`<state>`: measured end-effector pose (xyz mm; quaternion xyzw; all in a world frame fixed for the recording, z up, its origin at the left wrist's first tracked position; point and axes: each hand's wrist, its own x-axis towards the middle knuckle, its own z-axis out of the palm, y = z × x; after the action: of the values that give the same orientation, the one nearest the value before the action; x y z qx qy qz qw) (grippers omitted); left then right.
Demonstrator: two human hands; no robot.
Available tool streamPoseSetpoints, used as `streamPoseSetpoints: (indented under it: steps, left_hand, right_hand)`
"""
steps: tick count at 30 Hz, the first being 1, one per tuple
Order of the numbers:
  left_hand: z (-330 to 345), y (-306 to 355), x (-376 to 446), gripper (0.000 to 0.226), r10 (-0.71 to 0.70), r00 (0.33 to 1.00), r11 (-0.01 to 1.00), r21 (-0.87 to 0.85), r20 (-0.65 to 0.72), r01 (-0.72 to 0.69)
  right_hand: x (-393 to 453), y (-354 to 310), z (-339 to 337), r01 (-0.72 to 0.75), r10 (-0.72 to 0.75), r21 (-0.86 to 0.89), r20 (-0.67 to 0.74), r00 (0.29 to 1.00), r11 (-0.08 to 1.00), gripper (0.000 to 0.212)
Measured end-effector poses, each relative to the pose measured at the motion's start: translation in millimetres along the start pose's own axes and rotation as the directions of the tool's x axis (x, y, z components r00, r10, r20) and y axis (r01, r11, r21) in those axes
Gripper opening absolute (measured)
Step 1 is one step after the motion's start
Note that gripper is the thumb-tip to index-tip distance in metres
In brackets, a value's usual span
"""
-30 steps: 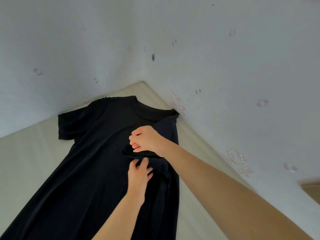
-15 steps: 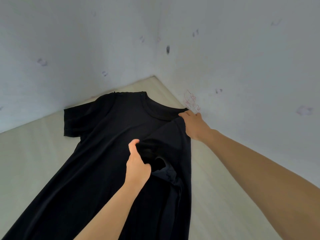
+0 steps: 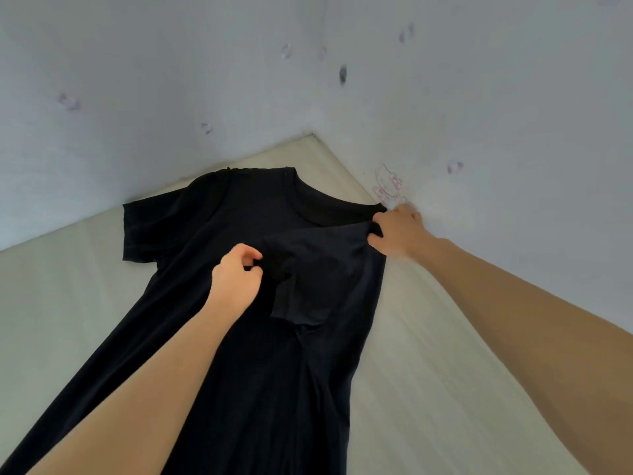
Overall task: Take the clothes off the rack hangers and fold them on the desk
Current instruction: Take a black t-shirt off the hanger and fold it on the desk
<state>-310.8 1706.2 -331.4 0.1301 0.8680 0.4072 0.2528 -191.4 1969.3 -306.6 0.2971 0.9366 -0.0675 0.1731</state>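
Pale walls (image 3: 479, 97) meeting in a corner, with small faded marks and a pink drawing low down. Below them, a light wooden desk (image 3: 428, 389). Lying flat on the desk, a long black dress (image 3: 212, 303) with short sleeves, neck end toward the corner. No rack and no hanger to be seen.

Right hand (image 3: 397, 233) at the far shoulder of the dress, close to the wall, fingers curled and pinching the cloth at the top of the folded sleeve (image 3: 318, 269). Left hand (image 3: 236, 277) nearer, on the chest of the dress, fingers curled tight and pinching the loose end of that same sleeve. Between the two grips, the sleeve pulled across the front, a bit puffy, not yet flat. Just past the left hand's grip, the other sleeve (image 3: 144, 231) spread out on the desk, not folded.

Step in hand, most likely: folding the first sleeve in over the body of the dress.

Next, probably: lay the sleeve down and smooth it flat from the right grip toward the left grip. Then let go and reach out beyond the left grip for the other sleeve. Soft, floppy cloth, so likely to bunch up if dropped fast. Long skirt part running back under both arms, yet to be folded up.
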Motion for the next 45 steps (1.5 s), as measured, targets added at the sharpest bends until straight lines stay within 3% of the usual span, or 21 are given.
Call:
streamPoseSetpoints:
  steps: [1, 3, 5, 7, 8, 11, 13, 16, 18, 21, 23, 25, 27, 30, 33, 36, 39, 41, 43, 45]
  left_hand:
    - [1.5, -0.8, -2.0, 0.009, -0.052, 0.999, 0.998, -0.045, -0.015, 0.051]
    - [5.7, 0.6, -11.5, 0.028, -0.076, 0.997, 0.997, -0.015, 0.002, 0.076]
    - [11.2, -0.2, -20.6, 0.045, -0.043, 0.995, 0.989, 0.143, 0.086, 0.031]
    - [13.4, 0.2, -28.7, 0.039, -0.03, 0.981, 0.931, 0.363, 0.191, -0.042]
    - [12.4, -0.3, -28.1, 0.033, -0.033, 0.976, 0.917, 0.396, 0.214, -0.056]
    - [0.9, -3.8, -23.3, 0.018, -0.133, 0.983, 0.97, 0.222, 0.13, 0.101]
    - [-5.0, -10.4, -25.1, 0.019, -0.14, 0.988, 0.974, 0.188, 0.059, 0.127]
    - [-5.4, -18.8, -41.9, 0.028, -0.125, 0.992, 0.978, 0.174, 0.03, 0.118]
    - [-1.8, -20.5, -60.7, 0.022, -0.075, 0.997, 0.974, 0.212, -0.003, 0.074]
    - [8.0, -26.5, -96.4, 0.015, -0.016, 1.0, 0.956, 0.294, 0.023, 0.008]
    - [16.2, -33.9, -126.0, 0.013, -0.013, 0.994, 0.942, 0.336, 0.106, -0.023]
    - [24.5, -41.1, -148.6, 0.011, -0.014, 0.98, 0.935, 0.351, 0.198, -0.058]
    - [28.2, -46.9, -167.0, 0.009, -0.011, 0.968, 0.93, 0.358, 0.251, -0.082]
    - [29.4, -55.3, -194.4, 0.007, 0.016, 0.973, 0.935, 0.341, 0.229, -0.095]
    - [31.9, -59.9, -226.4, 0.009, 0.038, 0.965, 0.92, 0.369, 0.26, -0.136]
    - [38.8, -62.3, -260.3, 0.032, -0.053, 0.931, 0.883, 0.451, 0.362, -0.125]
    - [51.0, -65.0, -285.6, 0.064, -0.129, 0.934, 0.804, 0.586, 0.334, -0.099]
    - [60.3, -62.9, -296.8, 0.073, -0.165, 0.941, 0.76, 0.646, 0.296, -0.07]
    - [66.1, -62.1, -302.8, 0.057, -0.172, 0.944, 0.741, 0.668, 0.282, -0.065]
    - [65.3, -66.0, -302.2, 0.022, -0.14, 0.948, 0.786, 0.614, 0.287, -0.07]
  right_hand:
    - [0.3, 0.2, 1.5, 0.019, -0.02, -0.035, -0.024, 1.0, 0.999, 0.033]
    - [1.9, -0.2, 6.4, 0.045, -0.051, -0.104, -0.057, 0.997, 0.994, 0.036]
    - [3.8, -0.4, 11.5, 0.022, -0.03, -0.139, -0.058, 0.998, 0.99, 0.039]
    - [4.2, 0.2, 14.6, -0.011, 0.003, -0.196, -0.042, 0.999, 0.981, 0.039]
    - [3.8, 0.9, 15.5, -0.023, 0.014, -0.225, -0.042, 0.999, 0.974, 0.037]
    - [0.8, 3.5, 19.6, -0.038, 0.026, -0.269, -0.051, 0.998, 0.962, 0.028]
    - [-1.7, 3.9, 25.0, -0.036, 0.024, -0.232, -0.052, 0.998, 0.972, 0.03]
    - [-13.0, -1.3, 31.6, -0.01, -0.001, -0.109, -0.1, 0.995, 0.994, 0.049]
    - [-27.3, -9.1, 33.9, 0.034, -0.053, -0.092, -0.209, 0.977, 0.995, 0.064]
    - [-54.1, -30.0, 36.7, 0.277, -0.321, -0.176, -0.323, 0.89, 0.945, 0.068]
    - [-82.2, -46.0, 40.6, 0.519, -0.577, -0.255, -0.284, 0.766, 0.816, 0.06]
    - [-109.2, -58.1, 47.6, 0.694, -0.766, -0.341, -0.159, 0.622, 0.634, 0.053]
    - [-134.5, -67.6, 54.2, 0.776, -0.853, -0.393, -0.042, 0.521, 0.493, 0.051]
    - [-160.9, -74.5, 62.7, 0.818, -0.889, -0.423, 0.059, 0.455, 0.39, 0.054]
    - [-177.0, -79.0, 67.9, 0.818, -0.885, -0.475, 0.152, 0.44, 0.325, 0.042]
    - [-188.8, -80.6, 71.6, 0.788, -0.855, -0.55, 0.233, 0.463, 0.276, 0.027]
    - [-196.1, -83.0, 69.5, 0.79, -0.848, -0.536, 0.231, 0.477, 0.299, 0.032]
    - [-199.5, -85.5, 66.4, 0.785, -0.837, -0.526, 0.224, 0.499, 0.327, 0.035]
    - [-202.5, -89.5, 62.6, 0.777, -0.814, -0.541, 0.262, 0.519, 0.322, 0.039]
    - [-203.0, -92.0, 56.9, 0.773, -0.784, -0.544, 0.302, 0.542, 0.326, 0.041]
